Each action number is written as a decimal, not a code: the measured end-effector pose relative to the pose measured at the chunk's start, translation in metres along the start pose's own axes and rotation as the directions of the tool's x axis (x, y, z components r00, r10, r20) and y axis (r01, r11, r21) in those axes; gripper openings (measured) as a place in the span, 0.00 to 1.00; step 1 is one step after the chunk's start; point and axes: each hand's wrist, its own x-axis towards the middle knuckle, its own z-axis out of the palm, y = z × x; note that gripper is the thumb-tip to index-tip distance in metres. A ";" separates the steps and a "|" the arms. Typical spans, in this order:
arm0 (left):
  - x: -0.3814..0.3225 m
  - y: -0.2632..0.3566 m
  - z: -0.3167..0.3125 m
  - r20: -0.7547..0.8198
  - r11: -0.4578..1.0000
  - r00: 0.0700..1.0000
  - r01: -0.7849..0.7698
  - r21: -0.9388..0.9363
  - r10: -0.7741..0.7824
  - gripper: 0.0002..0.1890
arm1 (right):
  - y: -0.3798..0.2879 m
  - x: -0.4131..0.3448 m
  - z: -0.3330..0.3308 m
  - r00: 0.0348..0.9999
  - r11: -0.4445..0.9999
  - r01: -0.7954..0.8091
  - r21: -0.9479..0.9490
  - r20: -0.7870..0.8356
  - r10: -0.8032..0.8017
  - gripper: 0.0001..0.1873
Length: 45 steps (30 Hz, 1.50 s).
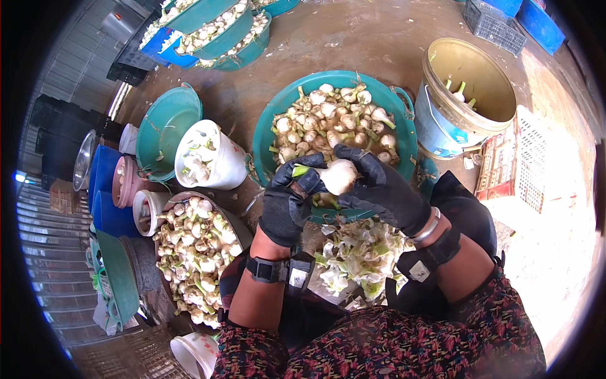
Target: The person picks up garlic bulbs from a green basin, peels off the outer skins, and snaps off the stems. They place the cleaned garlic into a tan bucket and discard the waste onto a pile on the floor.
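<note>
A white garlic bulb (340, 177) with a short green stem is held level between my two gloved hands. My left hand (289, 199) grips it at the stem, the green end poking out past the thumb. Around the root side of the bulb curl the fingers of my right hand (386, 189). Both hands are over the near edge of a green plastic tub (265, 128), where many unpeeled garlic bulbs (326, 111) sit in brownish water. Below my hands, between my knees, lies a heap of garlic skins and leaf scraps (362, 256).
Left of me, a large tub holds garlic bulbs (196, 256). A white bucket (232, 161) with pale bulbs leans beside a green basin (165, 132). At right stand a tall bucket (438, 113) with a few bulbs and a plastic crate (530, 161). Filled green tubs (227, 33) stand behind.
</note>
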 end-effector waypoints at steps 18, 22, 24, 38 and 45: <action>0.003 -0.022 0.000 0.164 0.939 0.954 -0.280 0.198 0.249 0.13 | 0.018 0.004 -0.011 0.968 0.968 0.096 -0.230 -0.204 -0.145 0.25; 0.004 -0.019 0.003 0.052 0.992 0.998 0.053 -0.118 -0.047 0.14 | 0.024 0.001 -0.007 0.961 0.869 0.146 -0.473 -0.142 -0.238 0.24; 0.005 -0.021 0.000 0.085 0.988 0.992 0.099 -0.115 -0.090 0.14 | 0.026 0.001 -0.008 0.965 0.866 0.151 -0.477 -0.121 -0.235 0.23; 0.000 -0.011 0.000 0.127 0.949 0.975 -0.209 0.235 0.184 0.18 | 0.014 -0.005 -0.010 0.870 0.670 -0.493 0.555 0.299 0.393 0.19; -0.005 0.000 0.004 0.408 0.675 0.872 -0.473 0.566 0.270 0.13 | 0.004 0.003 -0.010 0.904 0.733 -0.420 0.535 0.319 0.285 0.20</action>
